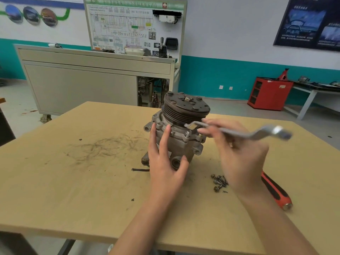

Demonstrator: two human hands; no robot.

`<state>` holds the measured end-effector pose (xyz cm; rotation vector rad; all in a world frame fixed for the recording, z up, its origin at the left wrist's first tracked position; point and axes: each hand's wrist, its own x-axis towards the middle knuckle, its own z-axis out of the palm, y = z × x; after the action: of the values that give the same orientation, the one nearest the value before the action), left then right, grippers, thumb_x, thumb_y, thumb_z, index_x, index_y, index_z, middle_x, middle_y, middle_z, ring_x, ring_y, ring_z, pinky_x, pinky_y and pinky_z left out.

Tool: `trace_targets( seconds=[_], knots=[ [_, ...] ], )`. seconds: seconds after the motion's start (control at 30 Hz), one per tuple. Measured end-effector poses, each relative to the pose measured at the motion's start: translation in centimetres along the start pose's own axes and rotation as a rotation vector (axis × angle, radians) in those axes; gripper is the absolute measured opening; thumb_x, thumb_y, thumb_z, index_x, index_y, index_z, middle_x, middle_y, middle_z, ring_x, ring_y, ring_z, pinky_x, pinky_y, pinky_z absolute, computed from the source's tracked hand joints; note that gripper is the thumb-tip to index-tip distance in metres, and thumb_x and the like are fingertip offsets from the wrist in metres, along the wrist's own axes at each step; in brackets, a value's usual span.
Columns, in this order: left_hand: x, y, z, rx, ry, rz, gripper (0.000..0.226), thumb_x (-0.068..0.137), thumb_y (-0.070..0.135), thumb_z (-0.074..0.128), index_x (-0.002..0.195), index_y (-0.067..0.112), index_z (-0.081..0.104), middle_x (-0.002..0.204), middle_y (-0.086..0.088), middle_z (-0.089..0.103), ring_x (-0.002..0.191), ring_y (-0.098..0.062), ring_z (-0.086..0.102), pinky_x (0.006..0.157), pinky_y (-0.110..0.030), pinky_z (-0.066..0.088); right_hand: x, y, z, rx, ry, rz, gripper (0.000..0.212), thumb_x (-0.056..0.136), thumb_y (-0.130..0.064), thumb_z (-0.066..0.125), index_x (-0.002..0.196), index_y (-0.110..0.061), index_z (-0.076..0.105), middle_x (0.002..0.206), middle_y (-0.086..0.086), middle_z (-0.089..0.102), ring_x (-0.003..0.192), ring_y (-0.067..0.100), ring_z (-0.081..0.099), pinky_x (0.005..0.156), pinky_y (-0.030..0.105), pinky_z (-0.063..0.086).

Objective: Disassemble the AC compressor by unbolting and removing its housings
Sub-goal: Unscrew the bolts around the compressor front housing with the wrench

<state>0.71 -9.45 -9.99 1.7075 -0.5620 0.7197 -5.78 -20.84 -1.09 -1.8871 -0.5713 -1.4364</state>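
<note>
Wooden table, grey cabinet, wiring diagram board, red cabinet, dark poster

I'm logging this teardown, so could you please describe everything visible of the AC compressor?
The AC compressor stands upright on the wooden table: a dark, grooved pulley with a clutch plate and centre nut on top, a grey cast-metal body with bolt lugs and a round port below. The left hand rests against its front; the wrench held by the right hand reaches its upper flange.
</note>
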Motion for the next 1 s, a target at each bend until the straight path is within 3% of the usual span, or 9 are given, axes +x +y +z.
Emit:
trace_targets(
  seconds=[0.07,0.13,0.23,0.4,0.47,0.57,0.67,0.87,1.0],
  knots=[
    [0.0,0.0,-0.1,-0.003,-0.002,0.006,0.073,0.078,0.035,0.053,0.146,0.038,0.025,0.161,0.007,0.005,0.146,-0.003,0.006,0.112,-0.013,0.012,-0.8,-0.8,0.4,-0.191,-0.078,-0.167,0.029,0.092,-0.021,0.055,0.092,0.004,0.069,0.094,0.004,0.067,0.084,0.012,0.068,0.077,0.016,0.054],
    [0.0,0.0,0.0,-0.015,-0.001,0.004,0.072,0.08,0.035,0.054,0.146,0.039,0.025,0.16,0.009,0.005,0.147,-0.005,0.008,0.112,-0.013,0.013,-1.3,-1.0,0.6,-0.281,-0.093,-0.244,0.026,0.09,-0.018,0.059,0.091,0.005,0.071,0.097,0.013,0.07,0.087,0.015,0.068,0.08,0.018,0.053],
    [0.0,-0.2,0.2,-0.01,0.024,0.003,0.069,0.082,0.038,0.052,0.146,0.039,0.026,0.16,0.01,0.006,0.147,-0.006,0.01,0.112,-0.013,0.014,-1.9,-1.1,0.5,-0.331,-0.063,-0.29,0.022,0.086,-0.014,0.063,0.087,0.007,0.072,0.097,0.018,0.07,0.087,0.02,0.07,0.081,0.022,0.053],
    [0.0,-0.3,0.3,-0.013,0.032,0.015,0.071,0.081,0.035,0.052,0.146,0.038,0.026,0.16,0.007,0.007,0.147,-0.009,0.01,0.114,-0.033,0.021,-2.6,-1.1,0.0,-0.342,-0.086,-0.283,0.021,0.084,-0.013,0.065,0.089,0.006,0.072,0.1,0.016,0.07,0.091,0.02,0.069,0.078,0.028,0.055],
    [0.0,-0.2,0.2,-0.021,0.029,0.011,0.071,0.08,0.035,0.053,0.146,0.039,0.025,0.16,0.007,0.006,0.147,-0.009,0.01,0.114,-0.034,0.021,-2.6,-1.1,0.0,-0.33,-0.085,-0.274,0.02,0.083,-0.013,0.067,0.089,0.005,0.072,0.101,0.015,0.07,0.092,0.019,0.069,0.078,0.027,0.055],
    [-0.1,-0.1,0.2,-0.018,0.024,0.005,0.072,0.081,0.035,0.056,0.145,0.041,0.025,0.16,0.009,0.005,0.147,-0.007,0.009,0.113,-0.028,0.018,-2.6,-0.8,-0.2,-0.273,-0.09,-0.237,0.019,0.083,-0.012,0.067,0.09,0.004,0.072,0.102,0.013,0.069,0.094,0.016,0.068,0.081,0.023,0.054],
    [-0.1,0.0,0.1,-0.007,0.015,-0.005,0.076,0.081,0.028,0.061,0.145,0.041,0.024,0.16,0.01,0.004,0.147,-0.006,0.008,0.114,-0.032,0.018,-2.5,-0.2,-0.8,-0.168,-0.12,-0.184,0.023,0.086,-0.017,0.063,0.093,0.004,0.07,0.106,0.012,0.068,0.099,0.013,0.066,0.087,0.019,0.051],
    [-0.1,0.2,-0.1,-0.004,-0.006,-0.017,0.076,0.079,0.035,0.054,0.146,0.046,0.02,0.159,0.017,0.0,0.146,-0.002,0.005,0.113,-0.032,0.017,-2.1,2.3,-2.5,0.265,-0.197,0.109,0.02,0.09,-0.021,0.059,0.102,-0.006,0.064,0.108,0.009,0.069,0.105,0.021,0.065,0.09,0.04,0.053],
    [-0.1,0.2,0.0,0.008,-0.002,-0.023,0.08,0.079,0.026,0.06,0.146,0.045,0.02,0.159,0.018,0.0,0.146,-0.002,0.005,0.113,-0.033,0.019,-2.6,2.8,-2.8,0.243,-0.234,0.084,0.016,0.091,-0.018,0.059,0.102,-0.01,0.067,0.113,0.005,0.067,0.107,0.023,0.064,0.091,0.039,0.052]
  ],
)
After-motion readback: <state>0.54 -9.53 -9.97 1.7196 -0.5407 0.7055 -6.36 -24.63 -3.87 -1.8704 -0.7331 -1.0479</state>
